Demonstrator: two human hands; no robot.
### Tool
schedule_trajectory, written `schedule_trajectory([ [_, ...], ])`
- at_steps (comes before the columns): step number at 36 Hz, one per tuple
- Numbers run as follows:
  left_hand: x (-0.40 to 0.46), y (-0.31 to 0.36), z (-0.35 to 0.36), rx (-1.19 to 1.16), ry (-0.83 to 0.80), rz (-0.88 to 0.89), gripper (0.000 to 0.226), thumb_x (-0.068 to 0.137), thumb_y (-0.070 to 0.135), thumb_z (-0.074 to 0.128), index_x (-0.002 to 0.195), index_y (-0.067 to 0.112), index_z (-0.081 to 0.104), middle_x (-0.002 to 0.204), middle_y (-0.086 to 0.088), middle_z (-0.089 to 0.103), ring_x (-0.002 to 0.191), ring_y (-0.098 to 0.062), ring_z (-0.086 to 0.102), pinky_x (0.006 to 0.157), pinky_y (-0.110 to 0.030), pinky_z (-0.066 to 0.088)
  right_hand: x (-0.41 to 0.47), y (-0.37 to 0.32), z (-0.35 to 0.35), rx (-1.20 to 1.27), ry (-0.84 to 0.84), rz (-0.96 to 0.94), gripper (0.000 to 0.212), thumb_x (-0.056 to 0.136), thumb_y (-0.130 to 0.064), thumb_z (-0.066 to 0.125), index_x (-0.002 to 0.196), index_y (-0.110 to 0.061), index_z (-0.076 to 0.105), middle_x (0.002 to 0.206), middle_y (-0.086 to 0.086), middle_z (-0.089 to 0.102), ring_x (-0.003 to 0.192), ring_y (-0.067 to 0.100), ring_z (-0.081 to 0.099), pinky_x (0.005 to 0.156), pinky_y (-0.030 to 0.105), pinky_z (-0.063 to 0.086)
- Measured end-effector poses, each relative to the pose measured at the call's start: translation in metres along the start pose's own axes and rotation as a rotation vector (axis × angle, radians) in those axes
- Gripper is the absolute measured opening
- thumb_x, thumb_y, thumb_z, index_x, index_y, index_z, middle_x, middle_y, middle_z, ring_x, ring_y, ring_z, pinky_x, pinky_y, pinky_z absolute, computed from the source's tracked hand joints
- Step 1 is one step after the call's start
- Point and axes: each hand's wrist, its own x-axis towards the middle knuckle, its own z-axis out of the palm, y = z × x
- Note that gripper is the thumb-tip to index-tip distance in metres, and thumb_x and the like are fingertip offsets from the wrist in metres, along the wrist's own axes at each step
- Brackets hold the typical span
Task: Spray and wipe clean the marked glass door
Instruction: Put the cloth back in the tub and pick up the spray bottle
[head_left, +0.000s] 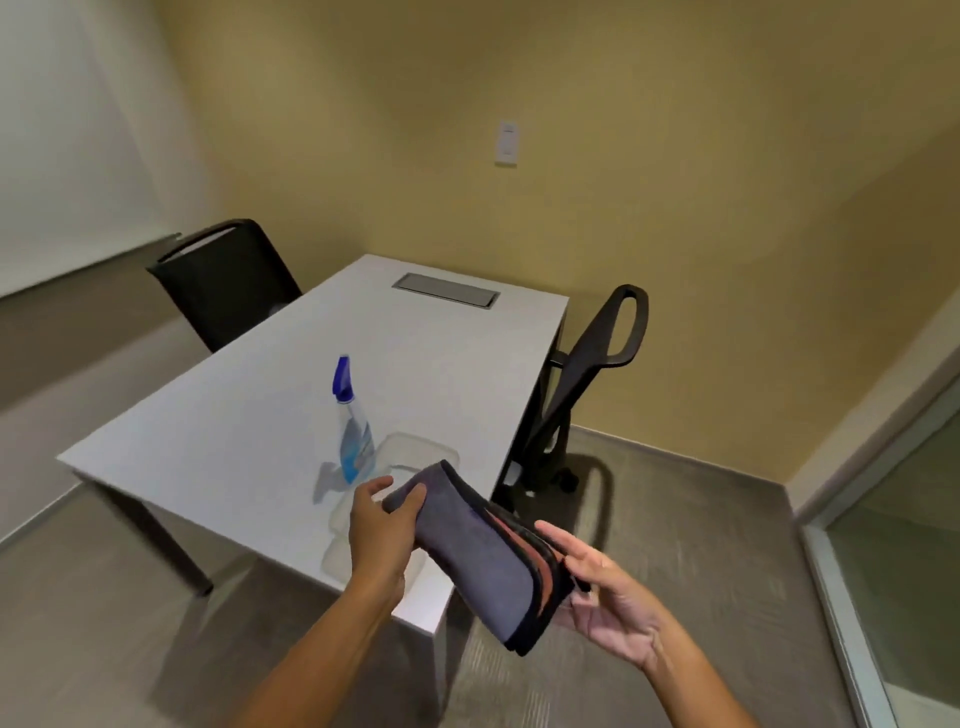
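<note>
Both hands grip a folded stack of grey and rust-orange microfibre cloths with black edging (483, 556); left hand (382, 525) pinches the far end, thumb on top; right hand (605, 592) supports the near end, fingers loosely spread beneath. Clear spray bottle with blue trigger head (352, 421) stands upright on the white rectangular table (208, 431), at eleven o'clock from the cloths; frosted glass door (914, 561) stands at three o'clock.

You get a single head-worn view, looking forward and steeply down from standing height, close over the near corner of the tabletop (249, 415). Its wide lens bends the edges, so the glass panel (914, 561) at far right is probably distorted.
</note>
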Motion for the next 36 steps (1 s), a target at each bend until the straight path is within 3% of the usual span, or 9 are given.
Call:
schedule_trajectory([
  [3,0.013,-0.002,0.001,0.015,0.049,0.016,0.057,0.097,0.02,0.071,0.147,0.016,0.044,0.14,-0.014,0.058,0.123,-0.035,0.063,0.103,-0.054,0.056,0.024,-0.004,0.0,0.136,0.071,-0.061,0.078,0.071,0.007,0.086,0.142,-0.007,0.057,0.133,0.026,0.064,0.098,0.035,0.073,0.093,0.052,0.058],
  [8,0.043,-0.003,0.006,0.053,0.058,-0.052,0.06,0.095,0.021,0.073,0.148,0.009,0.048,0.138,-0.016,0.06,0.118,-0.035,0.065,0.1,-0.052,0.059,0.064,-0.014,-0.003,0.211,0.189,-0.113,0.076,0.078,0.012,0.07,0.148,-0.007,0.046,0.134,0.026,0.064,0.117,0.036,0.068,0.093,0.05,0.059],
  [12,0.061,-0.004,0.01,0.11,0.045,-0.072,0.018,0.095,0.021,0.072,0.107,0.008,0.071,0.112,-0.013,0.072,0.105,-0.032,0.071,0.093,-0.049,0.062,0.086,-0.024,-0.009,0.02,0.264,-0.062,0.091,0.068,0.016,0.079,0.146,-0.019,0.048,0.121,0.02,0.072,0.111,0.036,0.071,0.08,0.048,0.062],
  [15,0.073,-0.005,0.011,0.166,0.075,-0.073,0.02,0.094,0.022,0.073,0.108,0.008,0.073,0.109,-0.011,0.073,0.104,-0.029,0.071,0.093,-0.047,0.063,0.101,-0.03,-0.009,-0.201,0.244,-0.015,0.108,0.061,0.011,0.086,0.148,-0.033,0.04,0.12,0.014,0.074,0.096,0.028,0.077,0.074,0.046,0.063],
  [20,0.091,-0.007,0.008,0.363,0.107,-0.003,0.021,0.095,0.025,0.072,0.111,0.01,0.073,0.108,-0.009,0.075,0.105,-0.027,0.071,0.087,-0.036,0.061,0.131,-0.034,-0.007,-0.433,0.274,-0.026,0.117,0.064,0.015,0.085,0.151,-0.04,0.031,0.115,0.001,0.076,0.102,0.022,0.075,0.079,0.044,0.062],
  [26,0.114,-0.007,0.002,0.502,0.068,0.039,0.034,0.094,0.016,0.072,0.126,0.013,0.062,0.12,-0.005,0.069,0.111,-0.024,0.067,0.092,-0.034,0.059,0.165,-0.039,0.011,-0.62,0.313,-0.077,0.127,0.067,0.005,0.086,0.161,-0.038,0.013,0.131,-0.005,0.055,0.118,0.013,0.059,0.106,0.039,0.049],
  [31,0.147,-0.004,-0.01,0.604,0.041,0.072,0.041,0.094,0.011,0.071,0.132,0.012,0.057,0.128,-0.008,0.067,0.108,-0.021,0.063,0.094,-0.033,0.055,0.196,-0.035,0.02,-0.692,0.334,-0.078,0.101,0.078,0.005,0.083,0.157,-0.02,0.026,0.114,-0.015,0.057,0.102,0.0,0.058,0.094,0.027,0.051],
  [34,0.17,-0.004,-0.013,0.683,0.014,0.1,0.042,0.095,0.012,0.069,0.135,0.01,0.057,0.128,-0.009,0.067,0.105,-0.021,0.062,0.092,-0.03,0.054,0.214,-0.03,0.027,-0.762,0.375,-0.09,0.076,0.081,0.001,0.08,0.145,-0.019,0.043,0.125,-0.007,0.061,0.107,0.004,0.061,0.082,0.015,0.051],
  [36,0.186,-0.004,-0.013,0.73,-0.022,0.121,0.039,0.095,0.012,0.068,0.133,0.009,0.059,0.126,-0.01,0.069,0.1,-0.019,0.061,0.089,-0.028,0.053,0.226,-0.026,0.034,-0.821,0.428,-0.113,0.069,0.082,-0.002,0.079,0.14,-0.022,0.047,0.13,-0.002,0.061,0.112,0.012,0.061,0.088,0.024,0.054],
])
